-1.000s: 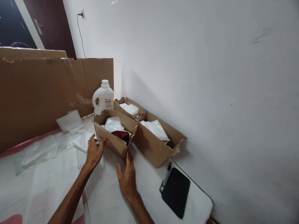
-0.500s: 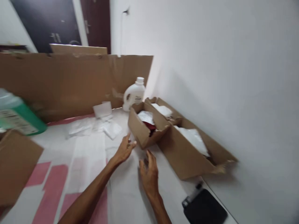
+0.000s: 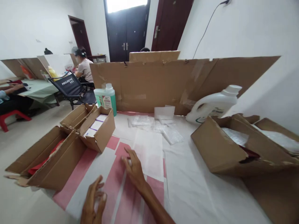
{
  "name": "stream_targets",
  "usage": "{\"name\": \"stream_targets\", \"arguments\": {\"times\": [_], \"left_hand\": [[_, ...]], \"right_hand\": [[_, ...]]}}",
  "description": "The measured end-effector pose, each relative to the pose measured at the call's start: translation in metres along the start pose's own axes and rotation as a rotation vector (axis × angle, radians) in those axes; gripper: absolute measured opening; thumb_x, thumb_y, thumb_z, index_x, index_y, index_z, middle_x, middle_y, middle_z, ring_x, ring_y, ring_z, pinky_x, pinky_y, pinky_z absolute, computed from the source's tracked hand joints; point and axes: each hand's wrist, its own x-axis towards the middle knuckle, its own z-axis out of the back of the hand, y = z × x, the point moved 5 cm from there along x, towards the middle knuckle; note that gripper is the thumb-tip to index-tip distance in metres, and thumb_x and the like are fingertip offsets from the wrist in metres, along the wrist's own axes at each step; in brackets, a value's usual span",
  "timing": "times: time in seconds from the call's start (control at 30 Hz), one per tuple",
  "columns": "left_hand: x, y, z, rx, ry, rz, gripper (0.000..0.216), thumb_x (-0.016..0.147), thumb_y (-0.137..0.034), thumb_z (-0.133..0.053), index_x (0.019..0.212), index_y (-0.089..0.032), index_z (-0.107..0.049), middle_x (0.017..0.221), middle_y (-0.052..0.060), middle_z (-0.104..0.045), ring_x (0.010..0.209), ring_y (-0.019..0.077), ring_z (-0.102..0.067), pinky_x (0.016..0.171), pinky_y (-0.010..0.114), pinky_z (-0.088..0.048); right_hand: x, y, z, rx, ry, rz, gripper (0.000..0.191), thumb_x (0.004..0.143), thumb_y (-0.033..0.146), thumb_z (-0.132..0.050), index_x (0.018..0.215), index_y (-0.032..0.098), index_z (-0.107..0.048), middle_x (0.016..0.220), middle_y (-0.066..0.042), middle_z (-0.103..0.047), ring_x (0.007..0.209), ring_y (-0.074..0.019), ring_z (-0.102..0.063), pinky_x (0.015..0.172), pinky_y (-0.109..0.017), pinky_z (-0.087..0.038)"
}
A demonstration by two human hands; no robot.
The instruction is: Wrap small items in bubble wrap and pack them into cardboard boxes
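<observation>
My right hand (image 3: pixel 133 166) lies flat with fingers spread on the white and pink table cover (image 3: pixel 187 193), touching the near edge of a white sheet (image 3: pixel 150 152). My left hand (image 3: pixel 92 202) hovers low by the front edge, fingers apart and empty. An open cardboard box (image 3: pixel 216 151) with white packets and something dark red stands to the right. On the left an open box (image 3: pixel 101 137) holds white packets, and in front of it sits a longer box (image 3: pixel 50 165) with red contents.
A cardboard screen (image 3: pixel 163 81) stands across the back of the table. A green bottle (image 3: pixel 106 100), a white jug (image 3: pixel 213 105) and bubble-wrap pieces (image 3: pixel 163 129) lie before it. Beyond are a folding chair (image 3: pixel 70 88) and a seated person (image 3: pixel 84 67) at another table.
The view has swung left from the right-hand boxes to the whole table. Both hands have left the small box and come back to the middle and the front edge.
</observation>
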Motion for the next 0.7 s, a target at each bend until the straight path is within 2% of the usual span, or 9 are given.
{"name": "stream_targets", "arguments": {"times": [0.1, 0.17, 0.27, 0.33, 0.4, 0.5, 0.6, 0.67, 0.7], "left_hand": [[0.042, 0.007, 0.020, 0.039, -0.124, 0.062, 0.070, 0.092, -0.060, -0.052, 0.151, -0.024, -0.042, 0.145, 0.014, -0.054, 0.127, 0.0317, -0.059, 0.106, 0.051, -0.051], [0.072, 0.012, 0.019, 0.039, -0.154, 0.112, 0.082, 0.089, -0.066, -0.051, 0.156, -0.023, -0.033, 0.153, 0.017, -0.047, 0.133, 0.0348, -0.054, 0.113, 0.056, -0.044], [0.113, 0.020, 0.009, 0.042, -0.187, 0.141, 0.095, 0.087, -0.071, -0.050, 0.160, -0.015, -0.023, 0.162, 0.022, -0.034, 0.144, 0.0377, -0.043, 0.120, 0.055, -0.034], [0.132, 0.026, 0.004, 0.050, -0.210, 0.108, 0.095, 0.087, -0.070, -0.051, 0.159, -0.012, -0.026, 0.162, 0.022, -0.034, 0.148, 0.0361, -0.038, 0.123, 0.051, -0.030], [0.144, 0.033, 0.003, 0.049, -0.212, 0.064, 0.087, 0.088, -0.066, -0.053, 0.155, -0.013, -0.035, 0.158, 0.020, -0.042, 0.148, 0.0342, -0.039, 0.124, 0.047, -0.029], [0.150, 0.046, 0.007, 0.078, -0.160, 0.029, 0.073, 0.089, -0.063, -0.055, 0.144, -0.015, -0.049, 0.143, 0.018, -0.057, 0.137, 0.0351, -0.051, 0.117, 0.052, -0.038], [0.145, 0.054, 0.006, 0.116, -0.084, 0.031, 0.062, 0.089, -0.062, -0.058, 0.132, -0.017, -0.058, 0.130, 0.016, -0.064, 0.123, 0.0326, -0.060, 0.107, 0.056, -0.046], [0.136, 0.052, -0.003, 0.117, -0.039, 0.046, 0.063, 0.085, -0.064, -0.061, 0.129, -0.020, -0.061, 0.124, 0.015, -0.067, 0.119, 0.0336, -0.063, 0.105, 0.056, -0.048], [0.131, 0.048, -0.011, 0.117, -0.013, 0.057, 0.065, 0.082, -0.066, -0.063, 0.129, -0.020, -0.061, 0.121, 0.014, -0.069, 0.118, 0.0355, -0.064, 0.104, 0.056, -0.049]], "right_hand": [[0.086, 0.000, -0.030, 0.175, 0.019, -0.189, 0.066, 0.096, 0.062, -0.050, 0.148, 0.021, -0.051, 0.155, -0.013, -0.048, 0.143, -0.0295, -0.045, 0.118, -0.048, -0.037], [0.141, 0.003, -0.046, 0.173, -0.002, -0.209, 0.073, 0.097, 0.068, -0.041, 0.150, 0.018, -0.048, 0.159, -0.013, -0.044, 0.149, -0.0285, -0.037, 0.123, -0.047, -0.028], [0.198, 0.006, -0.069, 0.149, -0.008, -0.197, 0.068, 0.102, 0.066, -0.029, 0.141, 0.017, -0.057, 0.147, -0.012, -0.058, 0.144, -0.0252, -0.045, 0.121, -0.045, -0.032], [0.210, 0.009, -0.079, 0.124, -0.011, -0.167, 0.060, 0.104, 0.061, -0.028, 0.129, 0.019, -0.064, 0.133, -0.010, -0.067, 0.134, -0.0237, -0.053, 0.117, -0.044, -0.037], [0.199, 0.011, -0.077, 0.086, -0.025, -0.132, 0.049, 0.104, 0.055, -0.035, 0.114, 0.021, -0.068, 0.119, -0.008, -0.070, 0.122, -0.0240, -0.058, 0.112, -0.043, -0.040], [0.146, 0.014, -0.051, 0.024, -0.072, -0.100, 0.033, 0.101, 0.049, -0.048, 0.103, 0.022, -0.067, 0.109, -0.007, -0.068, 0.109, -0.0246, -0.060, 0.107, -0.044, -0.043], [0.069, 0.021, -0.007, 0.010, -0.133, -0.037, 0.033, 0.102, 0.048, -0.047, 0.116, 0.024, -0.063, 0.115, -0.007, -0.065, 0.105, -0.0224, -0.060, 0.098, -0.038, -0.048], [0.024, 0.021, 0.031, 0.036, -0.189, -0.047, 0.035, 0.103, 0.048, -0.045, 0.122, 0.024, -0.062, 0.115, -0.006, -0.066, 0.103, -0.0209, -0.062, 0.090, -0.034, -0.051], [0.007, 0.020, 0.050, 0.045, -0.212, -0.066, 0.037, 0.104, 0.049, -0.042, 0.118, 0.023, -0.064, 0.111, -0.006, -0.067, 0.100, -0.0205, -0.064, 0.086, -0.033, -0.052]]}}
